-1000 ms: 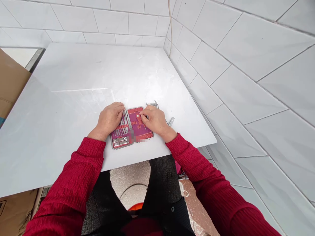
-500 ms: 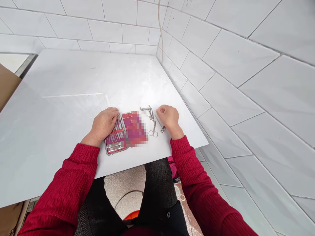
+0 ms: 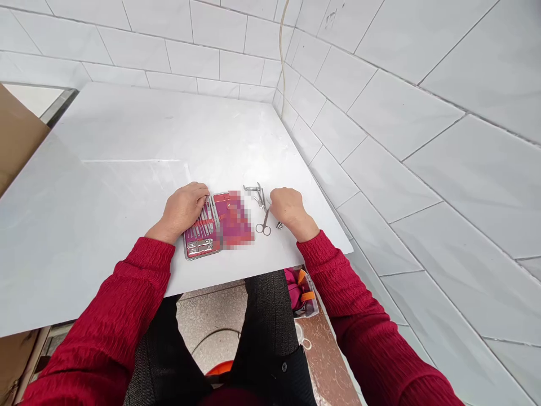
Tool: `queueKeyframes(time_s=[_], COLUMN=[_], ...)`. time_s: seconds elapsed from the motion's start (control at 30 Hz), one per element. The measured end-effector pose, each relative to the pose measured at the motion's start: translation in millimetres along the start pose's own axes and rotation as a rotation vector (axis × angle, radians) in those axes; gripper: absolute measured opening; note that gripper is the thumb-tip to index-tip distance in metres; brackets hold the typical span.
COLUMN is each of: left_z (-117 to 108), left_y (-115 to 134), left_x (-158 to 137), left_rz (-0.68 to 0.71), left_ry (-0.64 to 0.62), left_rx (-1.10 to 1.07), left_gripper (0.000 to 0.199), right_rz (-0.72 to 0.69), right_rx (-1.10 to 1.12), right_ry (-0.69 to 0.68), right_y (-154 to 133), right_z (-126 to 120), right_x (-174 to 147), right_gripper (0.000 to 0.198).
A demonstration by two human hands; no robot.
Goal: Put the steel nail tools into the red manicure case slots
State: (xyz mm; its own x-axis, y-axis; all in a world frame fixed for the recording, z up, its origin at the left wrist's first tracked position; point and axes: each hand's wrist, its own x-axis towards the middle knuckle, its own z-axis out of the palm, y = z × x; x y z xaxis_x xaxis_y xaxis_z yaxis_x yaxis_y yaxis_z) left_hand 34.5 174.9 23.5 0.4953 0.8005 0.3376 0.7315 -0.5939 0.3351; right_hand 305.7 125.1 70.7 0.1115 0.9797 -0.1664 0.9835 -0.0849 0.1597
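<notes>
A manicure case (image 3: 203, 253) lies unfolded on the white table, its left half lined with slim metal tools and a nail clipper (image 3: 199, 246). My left hand (image 3: 186, 207) rests over the upper left edge of the case, fingers curled against it. To the right of the case lie small scissors (image 3: 264, 227), with cuticle nippers (image 3: 260, 194) and another clipper-like tool (image 3: 252, 188) above them. My right hand (image 3: 289, 210) is closed beside the scissors; its fingertips are hidden. Part of a small metal clipper (image 3: 279, 225) shows under that hand. The case's right half is blurred out.
The white table (image 3: 127, 124) meets a tiled wall (image 3: 359, 146) on the right. A pale cable (image 3: 282, 56) hangs in the corner. Cardboard (image 3: 19, 132) stands at the left. Below the table edge is a container with pink and orange contents (image 3: 302, 290).
My right hand has turned and lowered slightly, now covering most of the small clipper at its side. My left hand stays at the case. The whole view has shifted a little.
</notes>
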Motion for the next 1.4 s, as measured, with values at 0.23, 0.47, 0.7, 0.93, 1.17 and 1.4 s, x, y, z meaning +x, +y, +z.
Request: queueKeyframes(time_s=[0.23, 0.47, 0.7, 0.93, 1.17, 1.4], left_z=[4, 4, 3, 2, 3, 3], left_y=[-1, -1, 0, 1, 1, 0], left_x=[-1, -1, -2, -2, -2, -2], left_rz=[0.012, 0.023, 0.028, 0.029, 0.033, 0.031], left_ry=[0.001, 0.008, 0.010, 0.006, 0.013, 0.011], left_rx=[0.000, -0.003, -0.016, -0.020, -0.037, -0.032], left_gripper=[0.037, 0.036, 0.036, 0.035, 0.036, 0.036], right_rz=[0.012, -0.166, -0.244, -0.264, -0.240, -0.245], right_rx=[0.232, 1.325, 1.467, 1.456, 1.436, 1.424], right_ry=[0.050, -0.021, 0.083, 0.152, 0.117, 0.107], right_y=[13, -14, -39, -41, -41, -42], right_z=[-1, 11, 39, 46, 45, 46], right_x=[4, 5, 19, 23, 22, 20], right_gripper=[0.010, 0.028, 0.040, 0.048, 0.035, 0.036])
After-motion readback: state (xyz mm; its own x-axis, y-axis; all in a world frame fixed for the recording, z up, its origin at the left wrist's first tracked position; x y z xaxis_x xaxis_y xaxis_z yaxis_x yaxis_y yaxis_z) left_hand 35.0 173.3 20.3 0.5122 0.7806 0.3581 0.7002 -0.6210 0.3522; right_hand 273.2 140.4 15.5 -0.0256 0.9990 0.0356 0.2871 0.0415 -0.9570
